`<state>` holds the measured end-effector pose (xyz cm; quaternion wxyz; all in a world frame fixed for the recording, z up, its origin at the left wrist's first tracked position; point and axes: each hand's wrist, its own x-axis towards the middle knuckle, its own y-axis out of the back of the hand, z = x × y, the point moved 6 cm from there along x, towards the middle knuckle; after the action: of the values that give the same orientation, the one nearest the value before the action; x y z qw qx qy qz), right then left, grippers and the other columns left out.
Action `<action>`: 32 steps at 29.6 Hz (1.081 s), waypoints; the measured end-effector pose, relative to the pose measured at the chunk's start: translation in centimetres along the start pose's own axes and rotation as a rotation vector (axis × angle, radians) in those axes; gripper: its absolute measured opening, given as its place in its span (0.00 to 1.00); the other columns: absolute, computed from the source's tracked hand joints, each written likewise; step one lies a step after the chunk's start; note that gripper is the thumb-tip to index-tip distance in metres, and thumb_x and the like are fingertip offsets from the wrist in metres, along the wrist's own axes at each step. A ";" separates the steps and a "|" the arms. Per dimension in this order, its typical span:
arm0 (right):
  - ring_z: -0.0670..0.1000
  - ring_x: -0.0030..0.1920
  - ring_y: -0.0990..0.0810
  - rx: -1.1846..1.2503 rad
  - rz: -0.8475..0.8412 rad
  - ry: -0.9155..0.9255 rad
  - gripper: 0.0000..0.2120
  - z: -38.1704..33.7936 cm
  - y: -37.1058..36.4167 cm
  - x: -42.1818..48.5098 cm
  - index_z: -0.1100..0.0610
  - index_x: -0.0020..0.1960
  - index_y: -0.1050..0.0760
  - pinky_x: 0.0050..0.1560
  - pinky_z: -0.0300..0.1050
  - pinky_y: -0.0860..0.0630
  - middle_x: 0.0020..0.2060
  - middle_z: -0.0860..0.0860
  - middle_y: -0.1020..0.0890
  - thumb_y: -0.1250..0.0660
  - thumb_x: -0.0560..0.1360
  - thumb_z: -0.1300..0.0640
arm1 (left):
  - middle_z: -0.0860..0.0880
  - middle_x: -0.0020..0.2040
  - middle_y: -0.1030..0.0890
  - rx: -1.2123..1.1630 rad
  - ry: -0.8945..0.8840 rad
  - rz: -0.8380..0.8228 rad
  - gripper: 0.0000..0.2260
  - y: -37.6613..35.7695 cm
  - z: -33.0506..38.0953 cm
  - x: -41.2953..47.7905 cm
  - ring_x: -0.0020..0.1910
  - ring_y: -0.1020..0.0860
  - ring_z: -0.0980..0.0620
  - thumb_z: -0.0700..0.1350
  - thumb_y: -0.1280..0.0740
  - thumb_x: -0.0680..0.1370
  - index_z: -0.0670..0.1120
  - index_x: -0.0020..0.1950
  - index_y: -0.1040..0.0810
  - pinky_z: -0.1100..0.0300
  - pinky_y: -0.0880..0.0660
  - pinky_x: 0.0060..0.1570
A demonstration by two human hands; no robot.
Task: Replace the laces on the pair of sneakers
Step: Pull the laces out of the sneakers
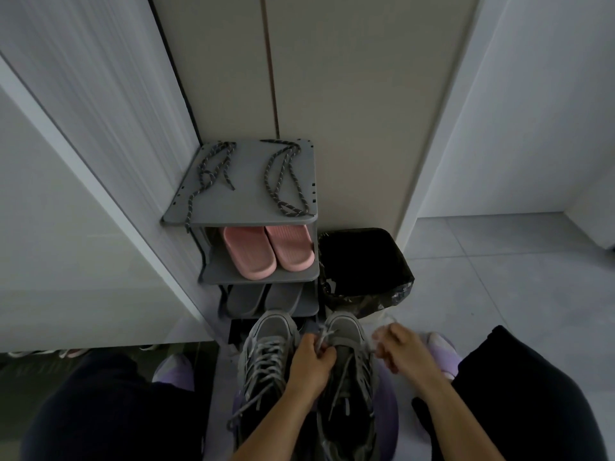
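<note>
My left hand (311, 359) is curled tight and pinches the pale lace (324, 337) of the right shoe (346, 331), up near the toe. My right hand (401, 349) is just beside that shoe, on its far side. Its fingers are bent in, but it is blurry, so I cannot tell if it holds anything.

The right shoe is grey and its tongue is open, with the lace loose down the middle. The left shoe (269, 331) is right next to it and touches it. It is laced all the way, and the ends hang down near me. Both shoes point away from me, between my knees.

Past the toes stands a grey rack (249, 207). On its top lie two dark new laces (286, 181) – one bunch to the left, one to the right, apart from each other. Under that sit pink slippers (266, 251) side by side, and grey slippers (263, 299) one shelf lower.

Just right of the rack is a bin (362, 261) with a black bag in it – it stands on the grey floor (499, 277).
</note>
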<state>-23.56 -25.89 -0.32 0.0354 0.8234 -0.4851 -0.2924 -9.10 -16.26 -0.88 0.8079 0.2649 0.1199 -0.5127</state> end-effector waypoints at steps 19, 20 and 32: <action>0.44 0.20 0.33 0.862 0.141 0.053 0.16 -0.7 1.1 -0.3 0.55 0.35 0.39 0.25 0.38 0.30 0.19 0.46 0.33 0.49 0.81 0.62 | 0.51 0.35 0.30 0.087 -0.003 0.045 0.05 0.1 0.2 -0.1 0.33 0.31 0.55 0.43 0.39 0.78 0.46 0.44 0.34 0.63 0.36 0.32; 0.42 0.18 0.38 0.838 0.208 0.079 0.16 -0.8 2.1 -0.2 0.54 0.34 0.40 0.21 0.34 0.37 0.18 0.44 0.36 0.49 0.81 0.62 | 0.51 0.35 0.31 0.097 -0.008 0.041 0.04 0.0 0.4 -0.1 0.32 0.32 0.55 0.43 0.40 0.78 0.45 0.44 0.34 0.63 0.36 0.32; 0.50 0.26 0.38 -0.123 0.508 0.351 0.10 -2.5 3.1 0.0 0.54 0.40 0.35 0.28 0.47 0.41 0.25 0.51 0.35 0.43 0.79 0.60 | 0.51 0.38 0.30 0.302 -0.087 -0.022 0.03 -1.4 0.8 -0.9 0.40 0.29 0.51 0.41 0.41 0.78 0.46 0.46 0.34 0.62 0.34 0.39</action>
<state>-24.70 -28.07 2.81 0.2401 0.7099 -0.6434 -0.1563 -10.83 -16.46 -0.19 0.7577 0.3595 0.0093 -0.5445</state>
